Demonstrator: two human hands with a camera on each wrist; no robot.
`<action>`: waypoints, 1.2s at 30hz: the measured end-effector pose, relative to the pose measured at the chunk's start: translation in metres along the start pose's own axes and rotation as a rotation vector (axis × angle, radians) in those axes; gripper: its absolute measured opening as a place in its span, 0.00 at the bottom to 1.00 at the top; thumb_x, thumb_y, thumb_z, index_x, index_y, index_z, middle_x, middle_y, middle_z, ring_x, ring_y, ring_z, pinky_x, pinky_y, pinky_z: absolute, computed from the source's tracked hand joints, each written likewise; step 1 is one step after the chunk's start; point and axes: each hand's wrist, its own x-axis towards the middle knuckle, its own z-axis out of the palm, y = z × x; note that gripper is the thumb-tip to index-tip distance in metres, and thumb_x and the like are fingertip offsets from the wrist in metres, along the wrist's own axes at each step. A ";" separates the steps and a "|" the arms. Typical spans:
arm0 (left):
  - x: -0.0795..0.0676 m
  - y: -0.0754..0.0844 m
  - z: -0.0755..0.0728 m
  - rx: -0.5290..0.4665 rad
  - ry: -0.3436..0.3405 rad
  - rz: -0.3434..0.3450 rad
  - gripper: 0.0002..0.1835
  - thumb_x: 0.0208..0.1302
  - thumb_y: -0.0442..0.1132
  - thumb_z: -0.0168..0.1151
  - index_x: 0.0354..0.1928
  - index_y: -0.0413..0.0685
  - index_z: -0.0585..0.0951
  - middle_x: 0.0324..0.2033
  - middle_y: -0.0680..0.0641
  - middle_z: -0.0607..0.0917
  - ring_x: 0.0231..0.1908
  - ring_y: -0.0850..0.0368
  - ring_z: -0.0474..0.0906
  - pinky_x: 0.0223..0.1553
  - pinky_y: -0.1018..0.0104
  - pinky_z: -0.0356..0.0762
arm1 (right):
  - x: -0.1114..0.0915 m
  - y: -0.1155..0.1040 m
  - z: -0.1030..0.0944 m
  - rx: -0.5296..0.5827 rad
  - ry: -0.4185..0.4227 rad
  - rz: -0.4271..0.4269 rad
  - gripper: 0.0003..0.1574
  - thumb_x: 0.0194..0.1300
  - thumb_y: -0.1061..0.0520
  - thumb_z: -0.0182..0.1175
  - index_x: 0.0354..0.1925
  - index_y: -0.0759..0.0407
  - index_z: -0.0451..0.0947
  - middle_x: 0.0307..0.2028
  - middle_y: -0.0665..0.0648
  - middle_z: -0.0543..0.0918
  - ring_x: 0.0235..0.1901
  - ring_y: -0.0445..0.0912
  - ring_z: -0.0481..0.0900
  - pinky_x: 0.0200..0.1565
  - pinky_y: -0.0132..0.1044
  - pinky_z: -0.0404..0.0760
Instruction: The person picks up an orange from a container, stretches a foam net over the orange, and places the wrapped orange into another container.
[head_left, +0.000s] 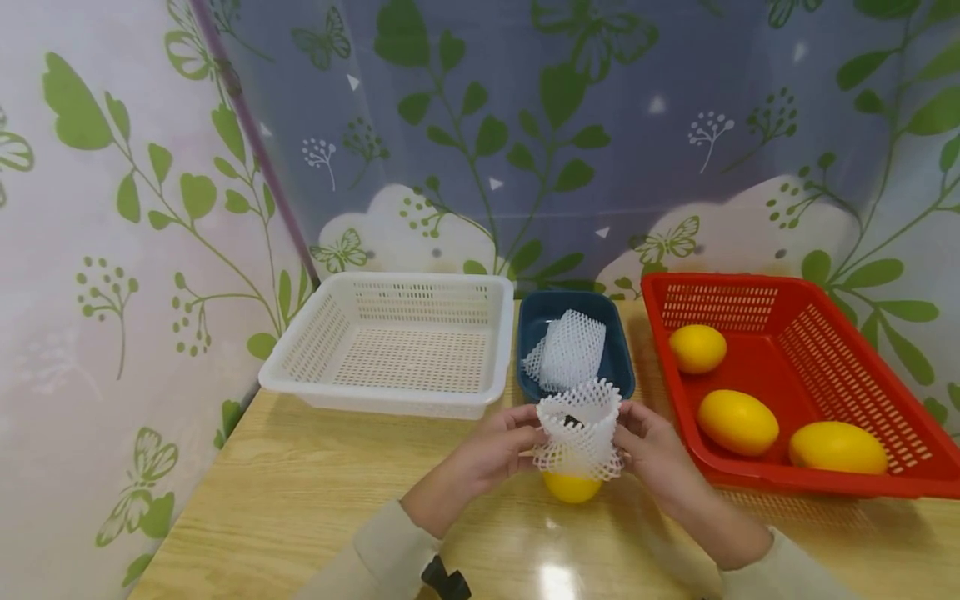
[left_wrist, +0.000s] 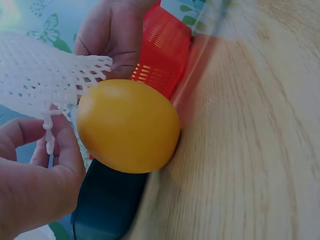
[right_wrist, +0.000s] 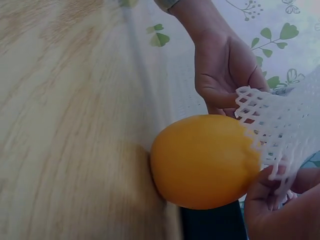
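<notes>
A white foam fruit net (head_left: 581,437) is drawn partway over a yellow oval fruit (head_left: 572,487) standing on the table. My left hand (head_left: 498,446) pinches the net's lower edge on the left. On the opposite side, my right hand (head_left: 652,446) pinches that edge between thumb and fingers. In the left wrist view, the fruit's (left_wrist: 130,127) lower part is bare, and the mesh covers only its top end. The right wrist view shows the net (right_wrist: 280,125) spread between both hands, its open rim around the fruit. A dark spot shows inside the net's top opening.
Behind the hands, a dark blue bin (head_left: 626,371) holds more white foam nets (head_left: 573,346). A white slotted basket (head_left: 390,404) stands at the back left. On the right, a red basket (head_left: 675,417) contains three yellow fruits (head_left: 738,422). A patterned curtain (head_left: 465,167) hangs behind the wooden table (head_left: 300,500).
</notes>
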 end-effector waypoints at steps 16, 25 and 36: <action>0.001 -0.013 -0.011 0.085 0.015 -0.004 0.25 0.61 0.18 0.53 0.62 0.27 0.69 0.49 0.41 0.79 0.40 0.57 0.78 0.44 0.64 0.81 | 0.007 0.024 0.001 -0.074 0.032 0.009 0.19 0.71 0.64 0.50 0.57 0.70 0.66 0.42 0.59 0.76 0.36 0.47 0.73 0.35 0.33 0.78; 0.005 -0.022 -0.018 0.147 0.027 -0.049 0.29 0.57 0.16 0.54 0.63 0.28 0.69 0.49 0.39 0.79 0.38 0.57 0.80 0.44 0.60 0.83 | 0.010 0.031 -0.001 -0.116 0.020 0.031 0.18 0.70 0.66 0.49 0.57 0.69 0.66 0.39 0.60 0.75 0.34 0.48 0.73 0.33 0.33 0.77; 0.004 -0.025 -0.016 0.192 0.030 -0.073 0.36 0.53 0.13 0.53 0.67 0.33 0.66 0.46 0.37 0.79 0.36 0.53 0.80 0.43 0.53 0.83 | 0.012 0.040 -0.003 -0.108 -0.011 0.085 0.19 0.72 0.64 0.48 0.58 0.69 0.66 0.39 0.62 0.74 0.32 0.50 0.75 0.34 0.37 0.82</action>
